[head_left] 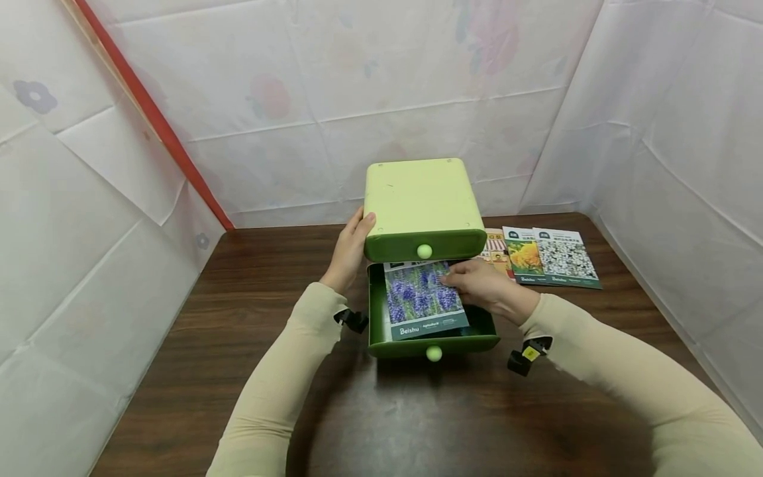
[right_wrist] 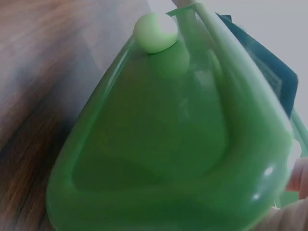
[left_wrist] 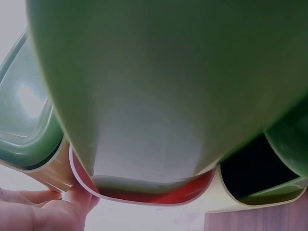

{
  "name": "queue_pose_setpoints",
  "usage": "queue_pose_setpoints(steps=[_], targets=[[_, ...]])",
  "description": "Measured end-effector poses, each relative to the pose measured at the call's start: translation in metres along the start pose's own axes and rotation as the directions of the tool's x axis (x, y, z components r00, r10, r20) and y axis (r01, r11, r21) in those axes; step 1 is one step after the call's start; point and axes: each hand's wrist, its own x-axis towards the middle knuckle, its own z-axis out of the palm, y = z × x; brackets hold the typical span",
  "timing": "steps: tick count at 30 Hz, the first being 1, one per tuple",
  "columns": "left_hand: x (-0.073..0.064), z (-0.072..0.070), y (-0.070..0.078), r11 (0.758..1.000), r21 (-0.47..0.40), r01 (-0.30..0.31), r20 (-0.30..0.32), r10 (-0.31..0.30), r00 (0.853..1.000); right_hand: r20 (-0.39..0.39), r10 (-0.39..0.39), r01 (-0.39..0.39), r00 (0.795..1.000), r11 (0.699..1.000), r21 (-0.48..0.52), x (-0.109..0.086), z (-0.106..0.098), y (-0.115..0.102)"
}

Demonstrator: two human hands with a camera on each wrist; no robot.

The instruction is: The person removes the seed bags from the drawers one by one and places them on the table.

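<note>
A light-green drawer cabinet stands on the table, its top drawer closed. Below that, a dark-green drawer with a round pale knob is pulled out. A seed packet with purple flowers lies slanted in this drawer. My right hand pinches the packet's right edge, over the drawer's right side. My left hand rests against the cabinet's left side, thumb near the top front corner. In the left wrist view, the left fingers touch the cabinet wall beside a red-lined opening. The right fingertips are partly hidden in the right wrist view.
Right of the cabinet lie a packet with white flowers, one with yellow flowers and a partly covered orange packet. The dark wooden table is bordered by white, patterned sheeting behind and at both sides.
</note>
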Motion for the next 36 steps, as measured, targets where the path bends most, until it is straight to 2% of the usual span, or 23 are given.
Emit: queue_pose_setpoints(steps=[9, 16, 21, 24, 28, 30, 34, 36], targets=[[0.0, 0.0, -0.001, 1.0, 0.008, -0.002, 0.008, 0.002, 1.0, 0.052, 0.034, -0.034, 0.998, 0.999, 0.007, -0.009, -0.005, -0.002], [0.0, -0.001, 0.0, 1.0, -0.01, 0.015, 0.017, -0.015, 1.0, 0.108, 0.059, -0.046, 0.992, 0.992, -0.116, -0.021, -0.008, -0.002], [-0.001, 0.0, 0.001, 0.999, -0.029, 0.03, 0.012, -0.029, 0.999, 0.133, 0.046, -0.019, 0.99, 0.981, -0.194, -0.035, -0.011, -0.005], [0.0, -0.001, 0.001, 0.999, -0.021, 0.028, 0.006, -0.028, 1.0, 0.147, 0.023, 0.008, 0.989, 0.978, -0.206, -0.046, -0.012, -0.01], [-0.001, 0.0, 0.001, 1.0, 0.004, 0.009, 0.0, -0.009, 1.0, 0.195, -0.043, 0.078, 0.98, 0.981, -0.175, -0.062, -0.014, -0.014], [-0.001, -0.001, 0.001, 1.0, 0.01, 0.003, 0.004, -0.003, 1.0, 0.22, -0.077, 0.106, 0.972, 0.986, -0.126, -0.069, -0.017, -0.016], [-0.001, -0.002, 0.001, 1.0, 0.02, 0.004, 0.013, -0.005, 1.0, 0.23, -0.094, 0.089, 0.969, 0.995, 0.033, -0.081, -0.03, -0.022], [0.0, -0.002, 0.001, 0.999, 0.032, 0.011, 0.018, -0.012, 1.0, 0.205, -0.092, 0.075, 0.974, 0.993, 0.092, -0.085, -0.038, -0.025]])
